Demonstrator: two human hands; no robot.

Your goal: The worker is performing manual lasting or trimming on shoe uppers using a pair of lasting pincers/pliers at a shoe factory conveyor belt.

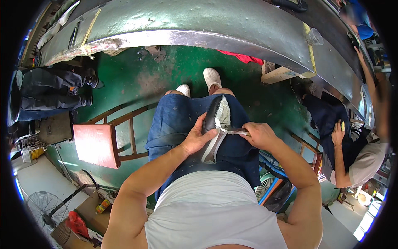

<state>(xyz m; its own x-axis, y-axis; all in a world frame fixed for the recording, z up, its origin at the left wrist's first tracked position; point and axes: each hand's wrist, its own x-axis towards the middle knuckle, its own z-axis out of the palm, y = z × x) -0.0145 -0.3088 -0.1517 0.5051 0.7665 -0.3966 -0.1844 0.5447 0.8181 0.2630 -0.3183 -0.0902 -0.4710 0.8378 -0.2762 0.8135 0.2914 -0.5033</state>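
Observation:
A shoe upper on a last [212, 115] rests bottom up across my lap, its black side to the left and a whitish, rough underside showing. My left hand [197, 137] is wrapped round its left side near the middle, the thumb lying on the underside. In my right hand [260, 135] is a pair of metal pincers [234, 131], gripped by the handles. Their jaws meet the shoe's right edge near its middle. Whether the jaws are closed on the material is too small to tell.
A long metal-topped bench [199, 41] runs across in front of my knees. To my left stands a wooden chair with a reddish seat [96, 143]; a standing fan [45, 211] is behind it. A co-worker's hand [338, 133] and dark trousers are close on the right. Another person's legs [54, 89] show at left.

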